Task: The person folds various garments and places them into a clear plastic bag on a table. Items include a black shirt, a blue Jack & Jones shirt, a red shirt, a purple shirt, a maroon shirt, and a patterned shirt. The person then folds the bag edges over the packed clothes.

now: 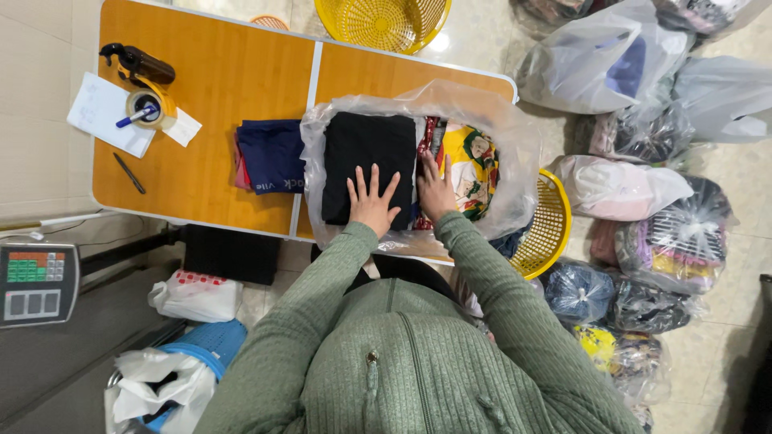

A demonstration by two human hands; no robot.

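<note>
An orange wood-grain folding tabletop (209, 88) with a white rim fills the upper left, standing on a pale tiled floor (474, 44). On its right half sits a large clear plastic bag (515, 153), mouth open upward, packed with folded clothes. The biggest piece inside is a folded black garment (368, 149), flat and smooth, lying at the left of the bag. Beside it to the right stand a yellow printed garment (474, 157) and a strip of red patterned cloth, pressed upright.

The person in a green ribbed zip sweater leans over the bag. The left hand (372, 201) lies flat with fingers spread on the near end of the black garment, gripping nothing. The right hand (435, 191) is open too, fingers pushed down between the black garment and the colourful pieces.

Just left of the bag, on the tabletop, rests a folded navy garment (273, 153) over something pink. To the right, the floor holds many tied plastic bags of clothing (619, 189), white, grey and clear. One yellow plastic basket (551, 229) sits beside the table's right edge, another (382, 20) beyond its far edge.

At the far left of the tabletop are a white paper sheet (96, 108), a yellow tape dispenser (149, 104) with a blue marker, and a black pen (129, 173). A grey weighing scale display (36, 281) stands lower left.
</note>
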